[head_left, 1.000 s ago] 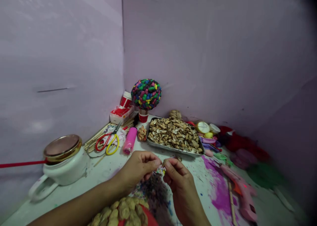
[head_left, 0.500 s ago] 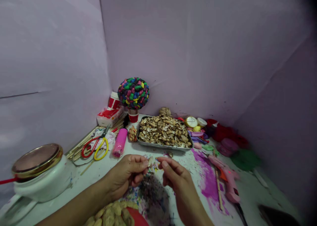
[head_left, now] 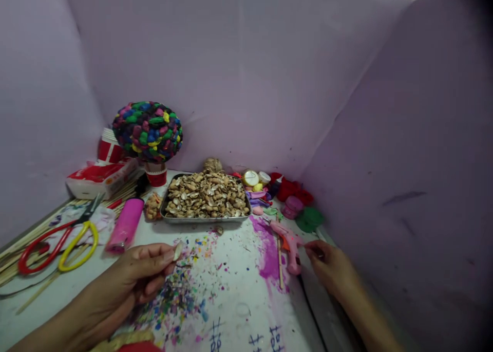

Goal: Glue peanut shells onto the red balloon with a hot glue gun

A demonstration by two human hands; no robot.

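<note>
In my left hand (head_left: 140, 272) a pale half peanut shell (head_left: 177, 251) is pinched between thumb and fingertips, above the paint-specked tabletop. My right hand (head_left: 327, 264) is at the right, fingers bent and a gap showing between them, with no object visible in it. Its fingertips come close to the handle of a pink hot glue gun (head_left: 290, 244), which lies on its side; whether they touch it I cannot tell. Farther back, a metal tray (head_left: 206, 220) is heaped with peanut shells (head_left: 208, 195).
A multicoloured ball tree (head_left: 148, 131) stands at the back left. Scissors (head_left: 73, 234), a pink roll (head_left: 127, 223), a tissue pack (head_left: 102, 177) and thin sticks (head_left: 26, 244) lie left. Paint pots (head_left: 292, 206) crowd the back right. A black cord (head_left: 310, 306) trails from the glue gun.
The view has swung right and nearer the table. My right hand has moved away from the left, over beside the glue gun. My left hand still holds the peanut shell.
</note>
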